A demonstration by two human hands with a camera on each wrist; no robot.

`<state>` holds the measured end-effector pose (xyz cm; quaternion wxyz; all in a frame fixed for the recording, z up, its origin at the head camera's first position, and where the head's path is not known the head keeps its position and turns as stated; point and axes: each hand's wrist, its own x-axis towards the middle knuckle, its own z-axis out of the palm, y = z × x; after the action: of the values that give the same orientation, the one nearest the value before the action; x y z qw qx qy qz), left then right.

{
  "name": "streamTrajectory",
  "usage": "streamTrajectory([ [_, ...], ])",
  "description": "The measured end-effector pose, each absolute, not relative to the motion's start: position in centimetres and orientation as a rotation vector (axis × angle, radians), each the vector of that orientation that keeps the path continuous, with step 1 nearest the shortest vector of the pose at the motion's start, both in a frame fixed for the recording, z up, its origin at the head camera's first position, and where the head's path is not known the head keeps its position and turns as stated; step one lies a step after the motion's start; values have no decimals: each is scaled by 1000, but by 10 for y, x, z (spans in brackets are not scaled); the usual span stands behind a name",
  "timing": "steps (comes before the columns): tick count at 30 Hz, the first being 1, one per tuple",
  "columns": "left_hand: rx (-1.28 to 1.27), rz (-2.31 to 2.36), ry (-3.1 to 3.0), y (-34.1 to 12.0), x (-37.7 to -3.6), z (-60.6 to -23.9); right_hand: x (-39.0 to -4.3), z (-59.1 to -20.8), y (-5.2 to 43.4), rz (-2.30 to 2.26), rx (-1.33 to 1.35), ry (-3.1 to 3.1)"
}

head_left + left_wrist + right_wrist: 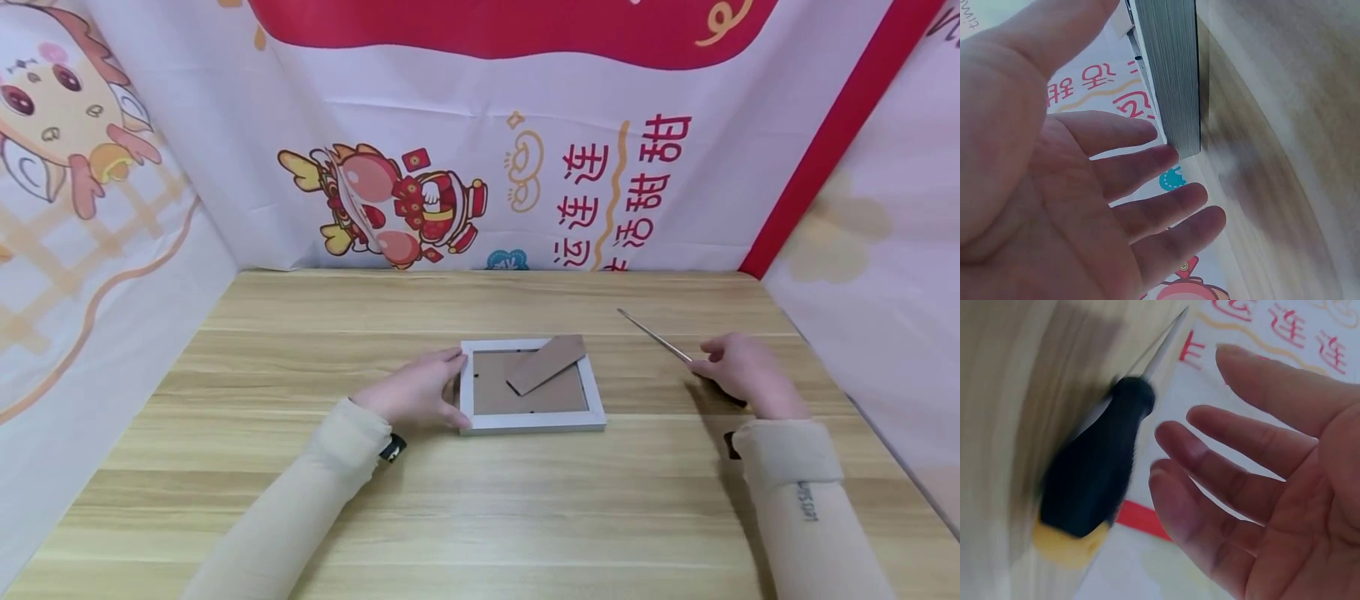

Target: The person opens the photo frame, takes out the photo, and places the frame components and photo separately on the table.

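A silver picture frame [533, 423] lies back up on the table, its brown backing board [495, 379] showing. A brown stand leg [550, 365] slants across the upper right of that board. My left hand [416, 387] is at the frame's left edge, thumb near the lower corner and fingers near the upper one; in the left wrist view the fingers are spread beside the frame's side. To the right lies a screwdriver [1100, 456] with a black and yellow handle and a long metal shaft. Over its handle is my right hand [746, 373], fingers loosely bent and apart from the handle in the right wrist view.
The wood-grain table [465, 517] is bounded at the back and both sides by white printed cloth [420, 92]. A red band [825, 142] runs down the cloth at the back right corner.
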<state>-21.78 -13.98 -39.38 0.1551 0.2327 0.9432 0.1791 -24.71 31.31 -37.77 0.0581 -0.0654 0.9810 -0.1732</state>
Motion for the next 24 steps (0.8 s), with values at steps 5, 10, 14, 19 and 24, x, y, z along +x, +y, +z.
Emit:
streamTrajectory([
  [5,715,481,2699,-141,-216,-394,-250,-381,324,-469,-143,2954],
  [10,747,480,2670,-141,-214,-394,-250,-384,330,-395,-132,2950],
  [14,745,487,2659,-141,-213,-393,-250,-387,331,-392,-114,2939],
  [19,726,496,2654,-141,-213,-393,-251,-389,332,-400,-106,2934],
  [24,724,507,2649,-142,-213,-395,-251,-392,331,-412,-108,2954],
])
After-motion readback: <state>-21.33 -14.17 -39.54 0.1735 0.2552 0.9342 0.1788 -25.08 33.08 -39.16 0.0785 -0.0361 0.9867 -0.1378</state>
